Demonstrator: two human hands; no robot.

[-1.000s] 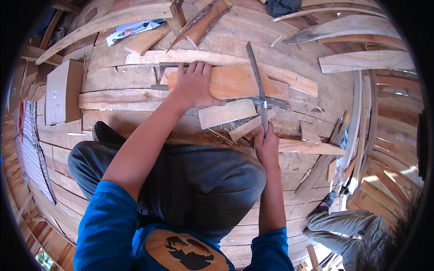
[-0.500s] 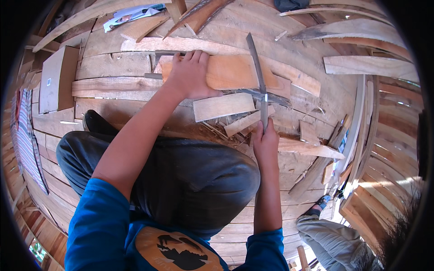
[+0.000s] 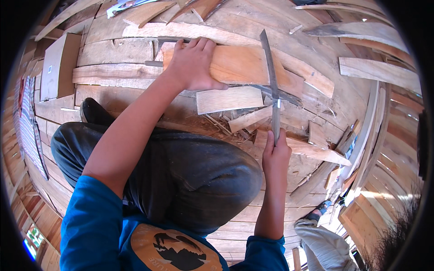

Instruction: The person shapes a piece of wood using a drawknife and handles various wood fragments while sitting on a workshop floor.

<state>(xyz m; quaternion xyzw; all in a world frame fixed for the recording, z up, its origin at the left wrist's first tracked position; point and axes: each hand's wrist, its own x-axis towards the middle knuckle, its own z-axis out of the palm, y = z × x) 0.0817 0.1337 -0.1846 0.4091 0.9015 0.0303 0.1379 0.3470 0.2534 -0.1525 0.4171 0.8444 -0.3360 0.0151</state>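
Note:
A flat orange-brown wooden board (image 3: 239, 65) lies on other wood pieces in front of me. My left hand (image 3: 192, 65) grips its left part, thumb along the near edge and fingers over the far edge. Closed around the handle of a long-bladed knife (image 3: 270, 67), my right hand (image 3: 276, 149) is to the right of my knee. The dark blade crosses over the board's right part, tip pointing away from me; whether it touches the wood I cannot tell. A pale wood block (image 3: 229, 100) sits just nearer than the board.
Wood chips and offcuts (image 3: 251, 118) litter the plank floor near my knee. A cardboard box (image 3: 61, 67) stands at the left. Long planks (image 3: 379, 72) lie at the far right. Another person's leg (image 3: 323, 239) shows at the lower right.
My right hand and the knife have come a little nearer to me and to the right in the picture. The left hand keeps its hold on the board. The whole view has shifted slightly.

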